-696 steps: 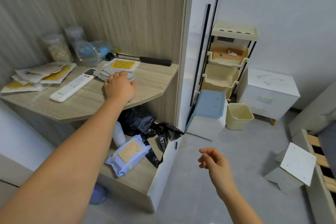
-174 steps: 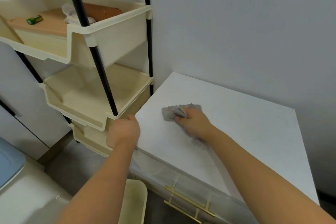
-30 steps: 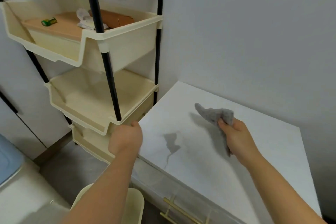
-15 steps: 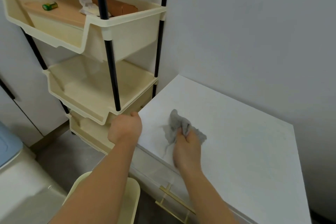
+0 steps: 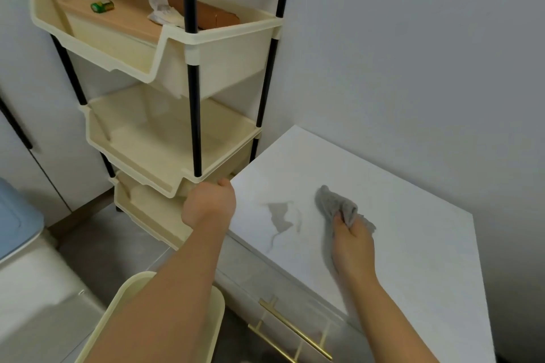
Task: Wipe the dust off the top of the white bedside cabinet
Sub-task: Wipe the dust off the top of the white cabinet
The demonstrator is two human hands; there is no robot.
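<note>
The white bedside cabinet stands against the wall at the right, its flat top filling the lower right of the view. My right hand is closed around a bunched grey cloth, which presses on the cabinet top near its middle. A grey patch with a thin trailing streak lies on the top, left of the cloth. My left hand grips the cabinet's front left corner, fingers curled over the edge.
A cream three-tier rack on black poles stands close against the cabinet's left side. A cream bin sits on the floor below my left arm. Gold drawer handles run along the cabinet front. A blue-lidded white box is at far left.
My right hand has slid the cloth to the right and away from the front edge, uncovering the grey patch. My left hand has stayed on the corner.
</note>
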